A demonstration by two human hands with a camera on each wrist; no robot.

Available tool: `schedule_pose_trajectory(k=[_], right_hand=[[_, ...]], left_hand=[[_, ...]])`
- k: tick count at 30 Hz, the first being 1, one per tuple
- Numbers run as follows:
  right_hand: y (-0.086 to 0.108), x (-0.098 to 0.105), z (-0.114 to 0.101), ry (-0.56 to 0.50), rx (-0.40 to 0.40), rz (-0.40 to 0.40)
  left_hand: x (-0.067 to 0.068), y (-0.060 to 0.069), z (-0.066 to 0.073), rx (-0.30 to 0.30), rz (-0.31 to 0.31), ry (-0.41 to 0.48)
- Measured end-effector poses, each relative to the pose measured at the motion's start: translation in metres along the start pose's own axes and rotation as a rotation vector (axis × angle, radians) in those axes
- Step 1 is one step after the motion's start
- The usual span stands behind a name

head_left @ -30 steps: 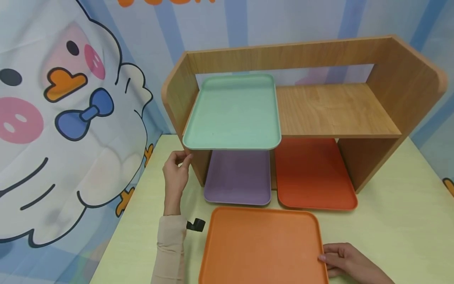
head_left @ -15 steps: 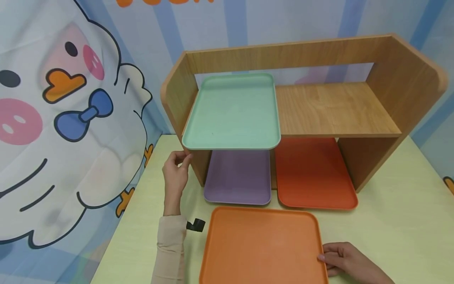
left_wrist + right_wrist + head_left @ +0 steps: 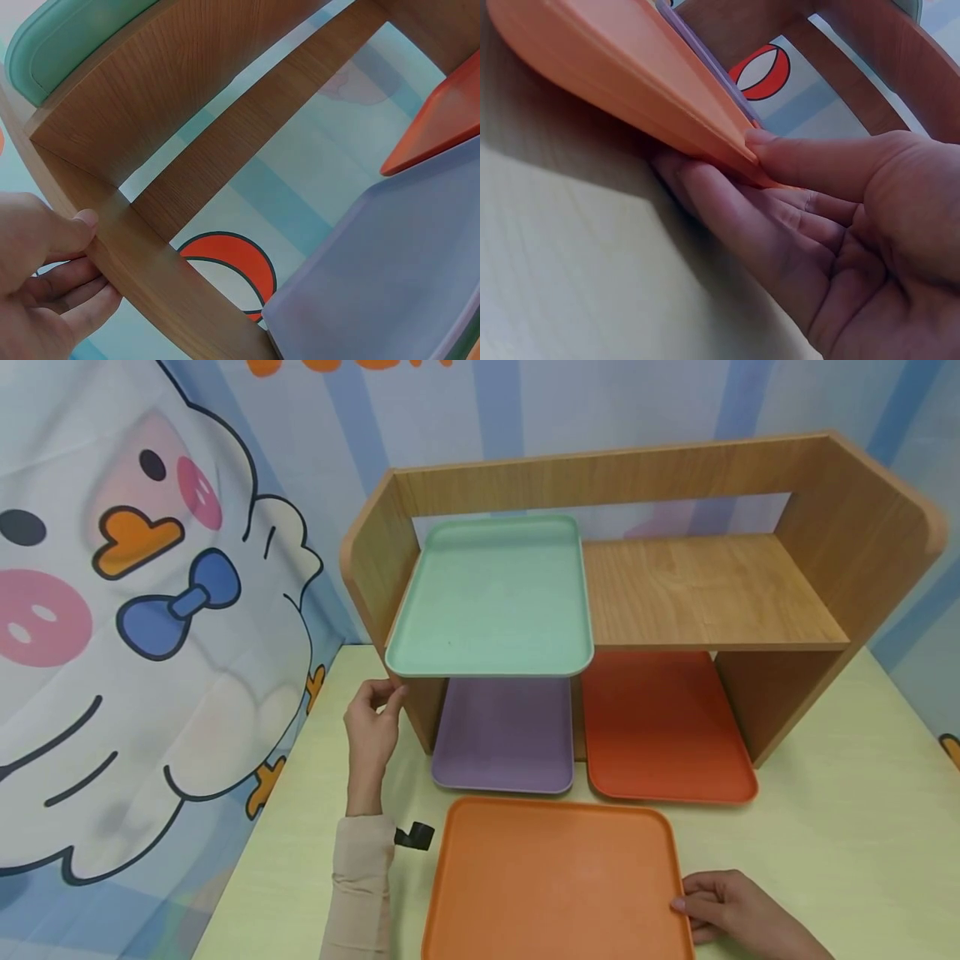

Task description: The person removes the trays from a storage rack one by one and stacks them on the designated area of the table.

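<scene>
My left hand (image 3: pixel 372 731) grips the front edge of the left side panel of a wooden shelf (image 3: pixel 720 597). In the left wrist view its thumb (image 3: pixel 84 221) lies on the panel's edge, with fingers around the outer side. At the lower right, my right hand (image 3: pixel 738 910) pinches the right rim of an orange tray (image 3: pixel 558 885). The right wrist view shows the thumb (image 3: pixel 795 157) on top of the rim and fingers beneath. A mint green tray (image 3: pixel 495 597) lies on the upper shelf at left, its front overhanging. Below are a purple tray (image 3: pixel 502 739) and a red tray (image 3: pixel 667 735).
The shelf stands on a pale yellow table (image 3: pixel 847 852), close to a printed cloth backdrop (image 3: pixel 637 397). Bare wood shows on the upper shelf's right half. The purple and red trays stick out in front of the lower compartments, just behind the orange tray.
</scene>
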State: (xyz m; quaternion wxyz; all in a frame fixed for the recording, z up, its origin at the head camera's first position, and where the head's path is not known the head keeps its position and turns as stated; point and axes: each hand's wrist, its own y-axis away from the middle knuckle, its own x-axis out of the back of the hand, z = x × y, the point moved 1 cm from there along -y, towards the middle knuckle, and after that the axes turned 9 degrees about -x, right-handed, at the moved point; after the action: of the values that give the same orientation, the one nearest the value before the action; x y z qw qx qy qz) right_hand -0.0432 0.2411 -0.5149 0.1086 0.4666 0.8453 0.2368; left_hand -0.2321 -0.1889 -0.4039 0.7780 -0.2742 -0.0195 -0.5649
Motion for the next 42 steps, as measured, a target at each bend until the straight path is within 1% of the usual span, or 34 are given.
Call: schedule_pose_trajectory(k=[3,8,16,18,25,31,42], right_hand=[[0.001,-0.001,-0.003,0.039,-0.018,0.033],[0.001,-0.001,-0.005,0.095,-0.020,0.072],[0.001,0.000,-0.006,0.115,-0.008,0.110],[0.002,-0.001,-0.008,0.139,-0.010,0.125],[0.002,-0.002,-0.014,0.275,-0.024,0.191],[0.002,-0.003,-0.015,0.295,-0.040,0.212],[0.002,-0.005,-0.017,0.282,-0.076,0.234]], left_hand=[[0.000,0.000,0.000,0.003,-0.001,0.000],[0.000,0.000,0.000,0.003,-0.003,0.000],[0.000,0.000,0.000,-0.009,-0.002,-0.006],[0.000,0.000,0.000,-0.011,-0.002,-0.007],[0.000,-0.001,-0.002,-0.011,-0.003,-0.006],[-0.001,-0.001,-0.002,-0.010,-0.004,-0.007],[-0.001,0.000,0.000,-0.004,0.000,-0.005]])
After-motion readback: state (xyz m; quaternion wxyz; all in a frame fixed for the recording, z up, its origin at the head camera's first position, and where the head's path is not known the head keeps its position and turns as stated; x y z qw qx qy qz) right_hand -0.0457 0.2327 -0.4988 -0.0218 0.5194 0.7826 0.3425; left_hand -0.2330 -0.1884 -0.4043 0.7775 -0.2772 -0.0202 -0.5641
